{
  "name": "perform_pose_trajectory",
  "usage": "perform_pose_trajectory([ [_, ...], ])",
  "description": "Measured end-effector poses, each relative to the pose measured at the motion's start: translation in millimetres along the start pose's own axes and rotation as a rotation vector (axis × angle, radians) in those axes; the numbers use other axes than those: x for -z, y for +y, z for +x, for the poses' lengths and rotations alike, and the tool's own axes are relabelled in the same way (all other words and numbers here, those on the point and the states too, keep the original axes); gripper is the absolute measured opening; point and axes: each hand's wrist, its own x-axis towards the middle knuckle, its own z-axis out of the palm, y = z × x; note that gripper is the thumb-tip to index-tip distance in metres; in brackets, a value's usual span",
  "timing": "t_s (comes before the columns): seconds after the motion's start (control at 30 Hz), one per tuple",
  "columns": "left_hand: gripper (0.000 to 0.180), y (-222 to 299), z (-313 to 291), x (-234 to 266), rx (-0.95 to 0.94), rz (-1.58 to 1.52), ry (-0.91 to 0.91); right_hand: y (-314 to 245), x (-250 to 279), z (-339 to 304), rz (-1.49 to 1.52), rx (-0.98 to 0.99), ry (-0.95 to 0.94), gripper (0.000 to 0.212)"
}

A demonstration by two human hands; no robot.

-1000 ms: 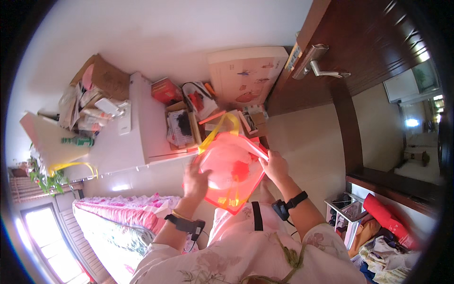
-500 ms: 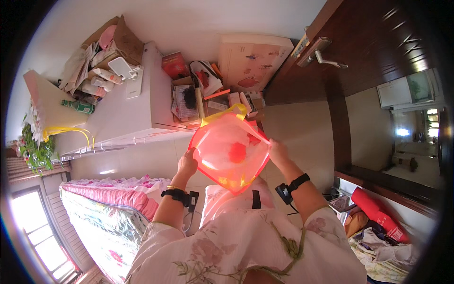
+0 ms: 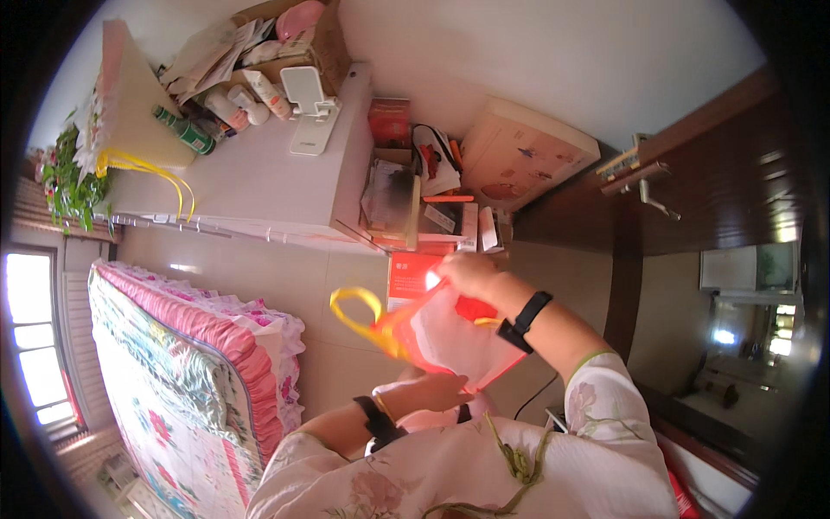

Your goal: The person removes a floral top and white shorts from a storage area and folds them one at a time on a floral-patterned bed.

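I hold a translucent orange-pink bag (image 3: 450, 337) with yellow loop handles (image 3: 356, 310) in front of my chest. My right hand (image 3: 471, 272) grips its upper edge, close to a red box on the floor. My left hand (image 3: 428, 389) grips the bag's lower edge from underneath. Something red shows through the bag's thin wall near my right wrist. Both wrists carry black bands.
A white cabinet (image 3: 259, 173) stands ahead with bottles, a phone stand and a cardboard box on top. Beside it are stacked boxes and papers (image 3: 415, 199) and a large flat carton (image 3: 527, 156). A floral bed (image 3: 173, 372) lies left, a dark wooden door (image 3: 692, 199) right.
The bag has come down and turned edge-on, and my head has tilted so the cabinet sits higher in view. My right hand moved to the bag's top edge.
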Motion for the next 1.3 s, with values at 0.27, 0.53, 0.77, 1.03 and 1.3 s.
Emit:
perform_pose_trajectory([
  [0.27,0.055,28.1,82.3,0.8,-0.010,-0.103,0.239,-71.2,-26.9,52.9,-0.174,0.539,0.215,0.009],
  [0.53,0.061,-3.3,145.3,-21.5,-0.055,0.114,0.271,-78.7,13.9,6.4,-0.008,0.473,0.424,0.026],
  [0.77,0.039,-1.2,82.1,-16.2,-0.356,-0.313,0.524,2.2,11.0,-142.0,0.359,-0.123,0.806,0.021],
  [1.03,0.022,-4.5,0.2,58.3,-0.070,-0.380,0.738,-17.6,-109.6,-321.5,0.353,-0.763,0.753,0.017],
  [1.3,0.016,25.9,50.5,84.0,-0.269,-0.333,0.531,-89.1,-196.7,-400.0,0.422,-0.964,0.870,0.023],
])
